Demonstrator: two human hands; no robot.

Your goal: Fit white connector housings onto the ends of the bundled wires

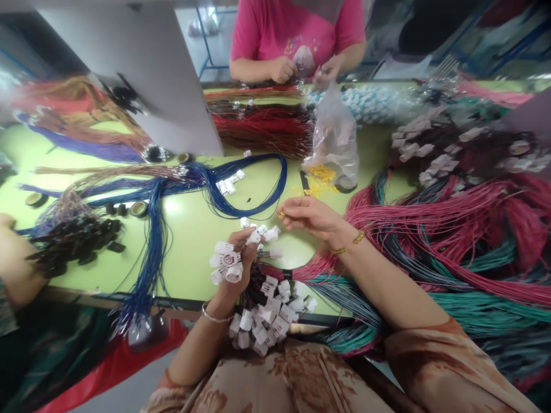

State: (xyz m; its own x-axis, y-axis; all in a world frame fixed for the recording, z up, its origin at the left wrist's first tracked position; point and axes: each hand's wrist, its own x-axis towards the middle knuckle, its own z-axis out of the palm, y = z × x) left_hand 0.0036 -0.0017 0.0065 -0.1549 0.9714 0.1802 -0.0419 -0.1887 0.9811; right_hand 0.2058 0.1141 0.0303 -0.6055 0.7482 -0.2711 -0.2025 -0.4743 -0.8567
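Closed around several white plastic connectors [227, 259], my left hand [246, 252] is near the table's front edge. Below it hangs a thick cluster of more white connectors [269, 315], joined to a bundle of pink, grey and green wires [318, 267]. My right hand [310, 217] is up and to the right, its thumb and fingertips pinched on a tiny yellow piece [283, 213]. Just beyond it lies a small heap of yellow pieces [321, 179] at the mouth of a clear plastic bag [336, 137].
Blue wire bundles [159, 246] lie on the left, with tape rolls [139, 209] nearby. Large pink wire bundles [430, 206] cover the right side. A grey upright panel [172, 74] stands at the back left. Across the table a person in a pink shirt [297, 34] works.
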